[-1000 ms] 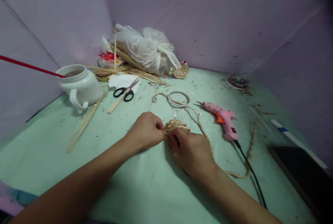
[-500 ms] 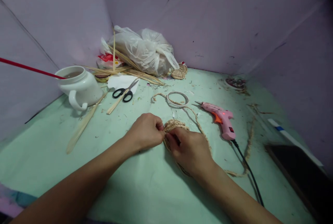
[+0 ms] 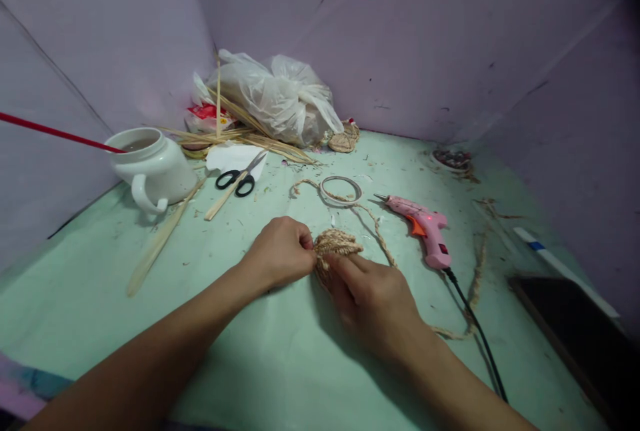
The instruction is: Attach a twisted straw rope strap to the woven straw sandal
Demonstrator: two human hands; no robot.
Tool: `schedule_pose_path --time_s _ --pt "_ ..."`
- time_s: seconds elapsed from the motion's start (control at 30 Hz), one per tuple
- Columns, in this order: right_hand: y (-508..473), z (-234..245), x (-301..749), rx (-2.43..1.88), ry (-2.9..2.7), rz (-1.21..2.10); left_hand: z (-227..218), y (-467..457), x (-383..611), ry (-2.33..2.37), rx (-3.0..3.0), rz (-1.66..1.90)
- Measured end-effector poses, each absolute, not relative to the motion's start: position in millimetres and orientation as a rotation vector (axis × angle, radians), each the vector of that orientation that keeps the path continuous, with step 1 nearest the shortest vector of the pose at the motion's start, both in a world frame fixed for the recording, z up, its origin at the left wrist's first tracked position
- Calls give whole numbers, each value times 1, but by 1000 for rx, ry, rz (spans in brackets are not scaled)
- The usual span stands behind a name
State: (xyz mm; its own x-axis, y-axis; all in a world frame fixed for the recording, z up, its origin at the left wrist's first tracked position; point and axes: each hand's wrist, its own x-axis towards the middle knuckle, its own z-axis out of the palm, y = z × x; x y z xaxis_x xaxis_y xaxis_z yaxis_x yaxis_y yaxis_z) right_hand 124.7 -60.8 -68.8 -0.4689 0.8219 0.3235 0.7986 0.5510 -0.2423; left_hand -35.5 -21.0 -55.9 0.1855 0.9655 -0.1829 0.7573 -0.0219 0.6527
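Evidently the scissors (image 3: pixel 245 173) lie set aside beyond the left hand (image 3: pixel 283 252), which pinches the left edge of the coiled braid (image 3: pixel 338 241), probably to steady it between both hands. The right hand (image 3: pixel 383 294) grips its near side, seemingly pressing the layers together, while the glue gun (image 3: pixel 421 212) rests to the right, handle toward the person, within easy reach.

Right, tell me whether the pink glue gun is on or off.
On, it appears: a small red light glows on the pink glue gun. Whether its nozzle is hot, I cannot tell.
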Motion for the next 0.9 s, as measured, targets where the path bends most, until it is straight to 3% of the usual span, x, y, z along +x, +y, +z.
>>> schedule_pose_path --time_s 0.17,0.43,0.67,0.77,0.9 --pt "-61 -71 116 -1293 -2550 -124 -59 -18 -38 1564 1755 415" --pt "-60 -71 117 -1373 -2555 -58 -54 -15 -48 1422 1713 367" --pt "-65 -68 124 -1307 -2175 289 -51 -17 -44 1437 1691 410" --pt "-61 -51 137 -1240 -1856 256 -50 -16 -48 1461 1644 393" --pt "-42 -40 167 -1483 -1448 394 -47 -15 -53 1528 1564 418"
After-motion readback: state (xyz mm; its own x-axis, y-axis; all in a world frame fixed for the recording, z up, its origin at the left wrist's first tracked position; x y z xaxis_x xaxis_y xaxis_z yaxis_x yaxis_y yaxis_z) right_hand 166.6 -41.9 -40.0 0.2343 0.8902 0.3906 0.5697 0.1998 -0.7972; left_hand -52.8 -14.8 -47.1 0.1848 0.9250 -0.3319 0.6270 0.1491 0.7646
